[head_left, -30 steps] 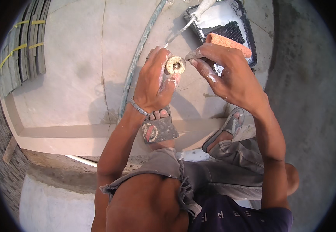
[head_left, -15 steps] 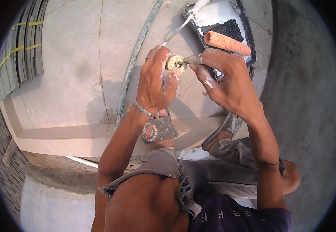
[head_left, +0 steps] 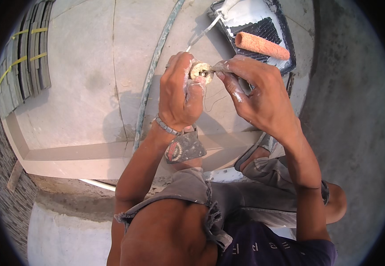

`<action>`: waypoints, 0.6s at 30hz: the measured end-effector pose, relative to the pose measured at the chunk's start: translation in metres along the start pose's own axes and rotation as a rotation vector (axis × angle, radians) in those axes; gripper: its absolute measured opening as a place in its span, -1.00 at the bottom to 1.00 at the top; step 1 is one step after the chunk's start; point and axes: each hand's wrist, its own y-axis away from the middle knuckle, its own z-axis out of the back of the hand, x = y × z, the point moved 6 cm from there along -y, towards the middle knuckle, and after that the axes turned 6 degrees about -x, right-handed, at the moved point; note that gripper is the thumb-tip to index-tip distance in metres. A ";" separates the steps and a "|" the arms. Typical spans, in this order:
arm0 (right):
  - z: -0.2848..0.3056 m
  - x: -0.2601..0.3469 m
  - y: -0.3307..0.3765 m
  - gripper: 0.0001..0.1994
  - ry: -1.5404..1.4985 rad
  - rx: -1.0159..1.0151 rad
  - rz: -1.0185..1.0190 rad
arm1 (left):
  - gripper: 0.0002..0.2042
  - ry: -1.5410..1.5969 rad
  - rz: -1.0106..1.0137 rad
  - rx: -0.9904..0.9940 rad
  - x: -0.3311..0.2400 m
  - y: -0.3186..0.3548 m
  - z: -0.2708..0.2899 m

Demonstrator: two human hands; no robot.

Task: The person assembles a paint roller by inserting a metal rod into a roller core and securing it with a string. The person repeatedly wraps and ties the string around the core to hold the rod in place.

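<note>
Just above the middle of the head view, a person's left hand (head_left: 174,93), flecked with white, curls closed around a pale round piece (head_left: 196,68), its end face and dark centre hole turned up toward the camera, with the thumb pressed against the lower rim. At the piece's right side, the right hand (head_left: 254,84) arches in, thumb and forefinger drawn together in a pinch on a thin strand (head_left: 209,71) at the hole, its exact make too small to tell; the other fingers bend beneath the palm, mostly hidden. A fine thread (head_left: 213,104) loops down between the two hands. A white rod (head_left: 203,33) slants from a white-smeared handle (head_left: 228,6) to the knuckles of the left hand, where its end is hidden; whether that hand holds it cannot be told. Beyond the right hand, an orange roller sleeve (head_left: 263,46) lies across a black paint tray (head_left: 291,62) coated with white paint. A stained hose (head_left: 157,60) runs along the pale floor (head_left: 81,66) to the left, and farther left stand grey slabs (head_left: 29,66) bound with yellow straps (head_left: 39,56). A link bracelet (head_left: 168,127) circles the left wrist, above a worn sandal (head_left: 187,149).
</note>
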 end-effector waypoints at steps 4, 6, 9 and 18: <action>0.000 -0.001 0.001 -0.86 -0.023 0.021 -0.052 | -0.72 -0.014 0.022 0.007 -0.001 0.000 -0.001; 0.001 -0.002 0.001 -0.87 -0.040 0.013 -0.060 | -0.73 -0.011 0.011 -0.009 -0.002 -0.001 -0.002; 0.002 -0.006 0.004 -0.87 -0.049 -0.012 -0.045 | -0.74 -0.013 0.014 -0.012 -0.002 -0.001 -0.003; 0.002 -0.001 0.001 -0.89 0.018 0.012 -0.078 | -0.75 -0.006 -0.009 -0.018 -0.003 -0.003 -0.003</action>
